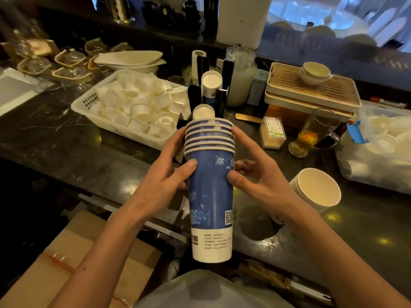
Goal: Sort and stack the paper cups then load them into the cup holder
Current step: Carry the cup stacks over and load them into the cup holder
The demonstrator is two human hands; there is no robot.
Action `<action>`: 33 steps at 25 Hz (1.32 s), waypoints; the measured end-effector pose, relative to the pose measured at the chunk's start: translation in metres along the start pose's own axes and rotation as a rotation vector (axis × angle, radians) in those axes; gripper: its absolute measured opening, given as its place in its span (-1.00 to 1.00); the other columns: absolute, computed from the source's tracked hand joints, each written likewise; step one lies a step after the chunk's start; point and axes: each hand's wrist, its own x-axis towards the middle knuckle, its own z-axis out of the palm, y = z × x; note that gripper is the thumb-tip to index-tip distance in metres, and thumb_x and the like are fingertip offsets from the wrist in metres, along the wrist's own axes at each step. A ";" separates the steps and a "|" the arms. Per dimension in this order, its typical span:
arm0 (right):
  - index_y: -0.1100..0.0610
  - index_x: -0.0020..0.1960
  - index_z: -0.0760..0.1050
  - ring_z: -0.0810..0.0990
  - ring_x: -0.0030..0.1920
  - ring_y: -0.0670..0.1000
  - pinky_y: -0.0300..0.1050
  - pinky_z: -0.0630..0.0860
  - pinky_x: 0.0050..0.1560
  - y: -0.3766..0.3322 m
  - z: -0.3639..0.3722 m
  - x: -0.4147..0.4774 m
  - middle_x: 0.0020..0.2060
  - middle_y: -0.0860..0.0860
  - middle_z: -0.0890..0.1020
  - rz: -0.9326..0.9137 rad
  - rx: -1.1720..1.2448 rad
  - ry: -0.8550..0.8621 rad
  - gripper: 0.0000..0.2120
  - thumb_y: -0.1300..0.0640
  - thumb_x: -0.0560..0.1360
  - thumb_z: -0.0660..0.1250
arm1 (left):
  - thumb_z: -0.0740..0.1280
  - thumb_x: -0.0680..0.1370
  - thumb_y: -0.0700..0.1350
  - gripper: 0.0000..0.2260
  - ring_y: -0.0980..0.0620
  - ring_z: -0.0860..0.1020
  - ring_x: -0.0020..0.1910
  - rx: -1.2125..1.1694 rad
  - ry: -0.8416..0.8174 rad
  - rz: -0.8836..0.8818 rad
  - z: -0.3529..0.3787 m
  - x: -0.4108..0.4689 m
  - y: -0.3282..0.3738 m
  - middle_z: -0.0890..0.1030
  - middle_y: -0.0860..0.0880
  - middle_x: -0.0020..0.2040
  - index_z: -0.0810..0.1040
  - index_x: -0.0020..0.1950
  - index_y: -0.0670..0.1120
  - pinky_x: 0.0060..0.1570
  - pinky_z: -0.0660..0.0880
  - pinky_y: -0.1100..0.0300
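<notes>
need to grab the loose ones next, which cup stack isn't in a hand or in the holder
The white-rimmed stack lying tilted on the counter right of the right hand.

A stack of paper cups (210, 185) is held over the counter (66, 141), left hand (164, 174) and right hand (255, 174) on either side. Directly behind the stack stands the cup holder (209, 96) with cups in it. A basket (89, 101) of small cups lies left of the stack; a second cup stack (317, 190) and a glass mug (315, 132) sit to its right.

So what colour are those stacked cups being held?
Blue with pale flower prints, white at the base: stacked cups, head view.
</notes>
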 end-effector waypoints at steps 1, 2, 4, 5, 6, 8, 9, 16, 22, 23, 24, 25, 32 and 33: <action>-0.05 0.55 0.12 0.57 0.25 0.05 0.05 0.60 0.13 -0.002 0.004 0.004 0.50 -0.08 0.28 0.033 0.040 0.016 -0.27 -0.11 0.49 0.37 | 0.27 0.56 0.04 -0.43 0.29 0.46 0.30 0.022 0.015 0.001 -0.007 0.002 0.001 0.36 0.19 0.43 0.15 0.53 0.04 -0.05 0.55 0.35; -0.04 0.54 0.15 0.60 0.20 0.03 0.01 0.62 0.08 -0.005 0.010 0.008 0.46 -0.10 0.33 0.066 0.079 0.041 -0.28 -0.12 0.47 0.36 | 0.27 0.52 0.11 -0.41 0.26 0.47 0.29 0.041 0.028 -0.005 -0.013 0.004 0.003 0.38 0.14 0.43 0.19 0.52 0.04 -0.10 0.57 0.31; 0.00 0.51 0.21 0.64 0.13 -0.07 -0.11 0.63 -0.02 -0.010 0.022 0.015 0.38 -0.16 0.41 0.114 0.157 0.090 -0.36 -0.03 0.47 0.31 | 0.27 0.48 0.19 -0.43 0.18 0.53 0.25 0.078 0.061 -0.042 -0.025 0.010 0.005 0.45 0.09 0.39 0.28 0.46 0.09 -0.20 0.60 0.23; 0.00 0.48 0.24 0.65 0.10 -0.15 -0.18 0.63 -0.08 -0.012 0.028 0.019 0.32 -0.18 0.44 0.131 0.186 0.112 -0.41 0.00 0.47 0.29 | 0.26 0.49 0.21 -0.48 0.17 0.57 0.20 0.091 0.081 -0.071 -0.029 0.014 0.007 0.49 0.08 0.35 0.33 0.43 0.12 -0.23 0.59 0.23; -0.01 0.46 0.27 0.65 0.07 -0.20 -0.23 0.62 -0.12 -0.013 0.033 0.023 0.27 -0.19 0.47 0.150 0.201 0.136 -0.45 0.00 0.48 0.26 | 0.26 0.53 0.21 -0.54 0.19 0.59 0.15 0.111 0.101 -0.101 -0.031 0.018 0.008 0.54 0.08 0.29 0.38 0.40 0.13 -0.23 0.58 0.25; 0.01 0.43 0.33 0.67 0.00 -0.18 -0.23 0.61 -0.17 -0.011 0.041 0.030 0.19 -0.12 0.55 0.204 0.204 0.186 -0.47 -0.08 0.48 0.23 | 0.22 0.61 0.14 -0.70 0.24 0.60 0.04 0.203 0.157 -0.119 -0.032 0.026 0.010 0.61 0.11 0.14 0.51 0.29 0.09 -0.13 0.55 0.33; 0.02 0.42 0.37 0.68 -0.05 -0.15 -0.22 0.61 -0.19 -0.010 0.044 0.033 0.13 -0.08 0.59 0.236 0.202 0.203 -0.47 -0.12 0.48 0.22 | 0.18 0.63 0.10 -0.74 0.21 0.60 -0.01 0.279 0.179 -0.120 -0.032 0.030 0.011 0.63 0.12 0.05 0.56 0.20 0.05 -0.07 0.52 0.32; -0.07 0.04 0.62 0.66 -0.08 -0.08 -0.10 0.56 -0.03 0.007 0.051 0.055 -0.15 -0.07 0.69 0.450 -0.052 0.257 -0.50 -0.32 0.58 0.00 | 0.07 0.68 -0.01 -0.76 0.04 0.38 -0.07 0.731 0.005 -0.255 -0.036 0.058 0.002 0.46 -0.01 -0.05 0.51 0.10 -0.05 -0.12 0.21 0.14; -0.03 0.06 0.60 0.58 0.05 0.00 -0.04 0.45 0.07 0.018 0.058 0.074 -0.01 -0.03 0.64 0.656 -0.083 0.249 -0.45 -0.32 0.60 -0.07 | 0.24 0.62 -0.18 -0.80 -0.26 0.49 0.12 0.805 -0.212 -0.277 -0.053 0.085 -0.028 0.53 -0.26 0.10 0.41 0.18 -0.25 0.08 0.43 -0.09; -0.02 0.12 0.58 0.56 0.10 0.02 -0.02 0.44 0.13 0.022 0.059 0.077 0.06 0.00 0.63 0.690 -0.072 0.243 -0.45 -0.31 0.60 -0.06 | 0.25 0.61 -0.20 -0.76 -0.28 0.49 0.16 0.742 -0.224 -0.305 -0.051 0.085 -0.030 0.52 -0.28 0.16 0.41 0.24 -0.26 0.15 0.43 -0.15; -0.01 0.21 0.56 0.54 0.16 0.06 0.00 0.44 0.17 0.027 0.059 0.079 0.15 0.04 0.61 0.730 -0.054 0.239 -0.45 -0.30 0.61 -0.05 | 0.24 0.62 -0.21 -0.72 -0.24 0.49 0.19 0.659 -0.222 -0.348 -0.047 0.085 -0.032 0.51 -0.26 0.20 0.39 0.32 -0.25 0.20 0.43 -0.12; 0.02 0.29 0.51 0.52 0.23 0.09 0.02 0.42 0.21 0.030 0.060 0.081 0.25 0.08 0.58 0.777 -0.031 0.231 -0.45 -0.28 0.62 -0.05 | 0.20 0.64 -0.19 -0.70 -0.17 0.49 0.17 0.539 -0.196 -0.413 -0.043 0.083 -0.033 0.50 -0.22 0.22 0.37 0.38 -0.21 0.19 0.44 -0.03; -0.02 0.39 0.42 0.45 0.10 -0.16 -0.15 0.33 0.18 0.021 0.061 0.066 0.13 -0.07 0.54 0.682 0.066 0.206 -0.57 -0.16 0.65 0.01 | -0.02 0.61 0.29 -0.54 0.02 0.41 0.37 0.111 -0.014 -0.425 -0.035 0.061 -0.057 0.52 0.01 0.33 0.49 0.30 0.13 0.40 0.30 0.04; -0.09 0.36 0.43 0.45 0.11 -0.24 -0.21 0.35 0.21 0.019 0.059 0.061 0.14 -0.14 0.55 0.580 0.038 0.218 -0.63 -0.14 0.65 0.04 | -0.05 0.56 0.38 -0.45 0.12 0.38 0.39 0.134 0.003 -0.360 -0.034 0.054 -0.058 0.47 0.09 0.39 0.42 0.40 0.17 0.40 0.27 0.13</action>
